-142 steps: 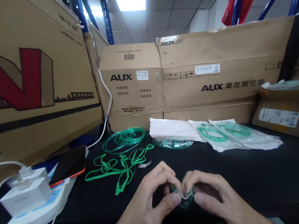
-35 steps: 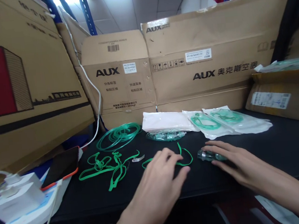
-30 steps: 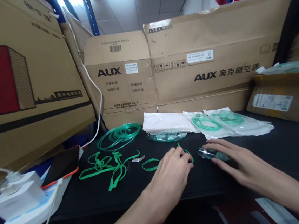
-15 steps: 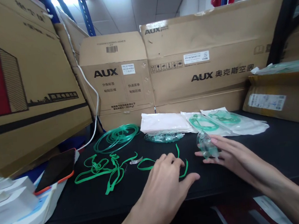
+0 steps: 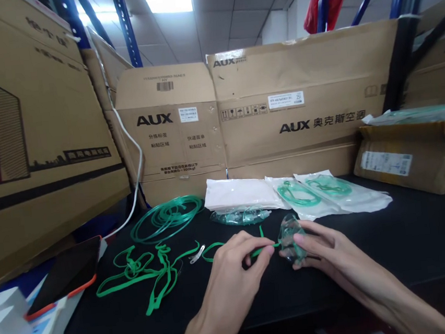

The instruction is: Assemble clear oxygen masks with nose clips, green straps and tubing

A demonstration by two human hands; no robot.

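My right hand (image 5: 325, 249) holds a clear green-tinted mask (image 5: 291, 236) upright just above the black table (image 5: 410, 233). My left hand (image 5: 238, 268) pinches one end of a green elastic strap (image 5: 230, 244) right beside the mask's left edge; the strap loops back to the left on the table. A small metal clip (image 5: 196, 254) lies left of the strap. Another clear mask (image 5: 239, 216) lies flat behind my hands.
A tangle of green straps (image 5: 146, 269) and a coil of green tubing (image 5: 166, 217) lie at left. Sealed bags (image 5: 327, 193) and a white bag (image 5: 241, 194) sit by the AUX cardboard boxes (image 5: 265, 115). A phone (image 5: 65, 271) and white chargers (image 5: 2, 330) lie far left.
My right hand lifted the mask off the table and stood it up. My left hand picked up the green strap's end and brought it to the mask's side.
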